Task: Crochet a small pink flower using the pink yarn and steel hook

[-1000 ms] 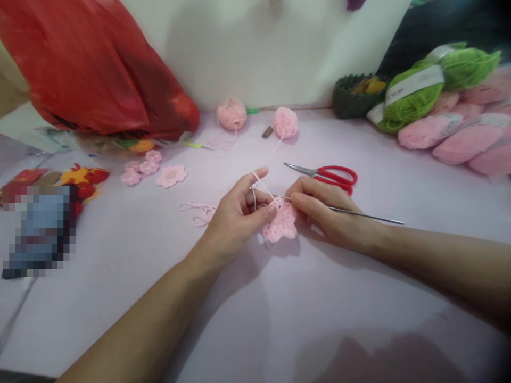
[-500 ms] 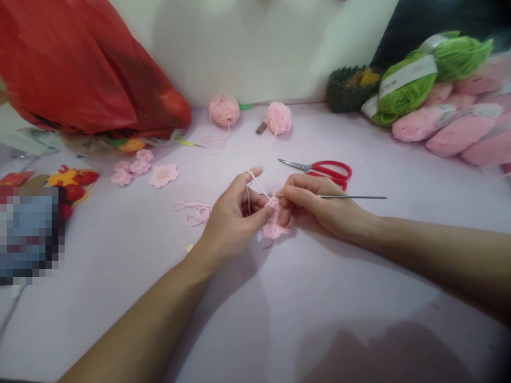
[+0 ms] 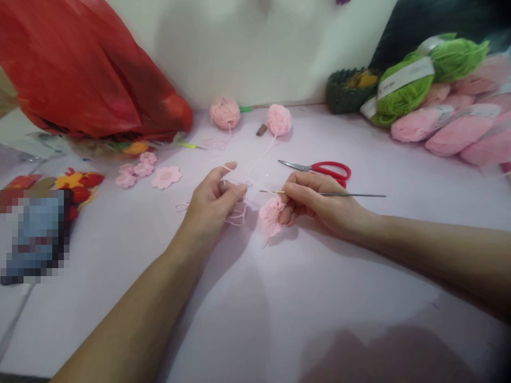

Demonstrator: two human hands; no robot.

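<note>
My right hand is closed around a thin metal crochet hook, its tip pointing left. The same fingers pinch the edge of a small pink crochet piece, which hangs just below the hook. To the left, my left hand has pink yarn looped over its raised index finger, thumb and other fingers closed on the strand. The hand is apart from the crochet piece. A strand runs between the left hand and the hook, and loose loops lie beneath the left fingers.
Red-handled scissors lie just beyond my right hand. Two pink yarn balls sit at the wall. Finished pink flowers lie left, near a red bag. Green skeins, pink skeins and a dark basket stand back right.
My left hand has let go of the crochet piece and moved left with the yarn. The right hand stays nearly in place, with the hook and the piece.
</note>
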